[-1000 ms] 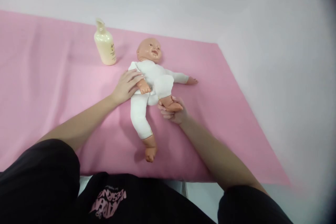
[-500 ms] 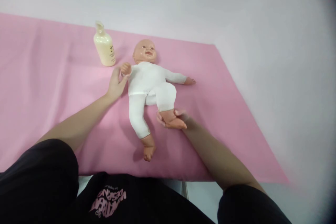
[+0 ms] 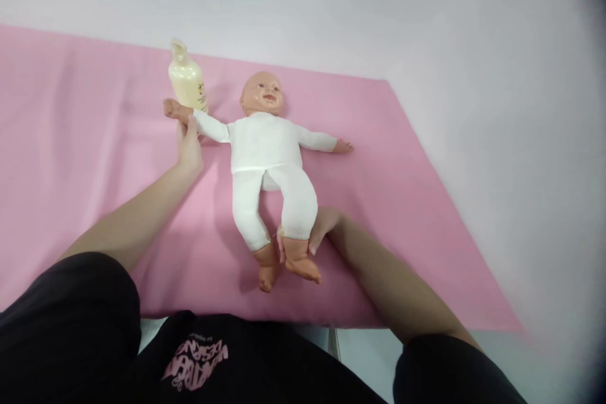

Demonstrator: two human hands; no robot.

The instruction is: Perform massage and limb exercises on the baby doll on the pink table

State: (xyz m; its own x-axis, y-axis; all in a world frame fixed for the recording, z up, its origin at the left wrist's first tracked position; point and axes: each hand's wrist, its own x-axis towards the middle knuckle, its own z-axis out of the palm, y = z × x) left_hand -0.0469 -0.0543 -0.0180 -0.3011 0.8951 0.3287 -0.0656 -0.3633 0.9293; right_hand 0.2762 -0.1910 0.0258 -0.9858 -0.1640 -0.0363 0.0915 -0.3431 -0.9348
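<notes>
As our left hand [image 3: 190, 148] holds the doll's [image 3: 265, 142] wrist [image 3: 182, 112], upper left, and our right hand [image 3: 326, 224] its ankle [image 3: 296, 249], lower centre, limb-stretching seems in hand; next calls for gentle support.

The head-worn camera looks forward and down at the nearby pink sheet [image 3: 402, 202].

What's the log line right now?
left hand: holds doll's arm | right hand: holds doll's leg | bottle: upright behind that arm

The bald, white-bodied doll [image 3: 266, 142] lies face-up on the pink sheet [image 3: 388, 183], arms spread wide, bare feet toward the sheet's near edge.
</notes>
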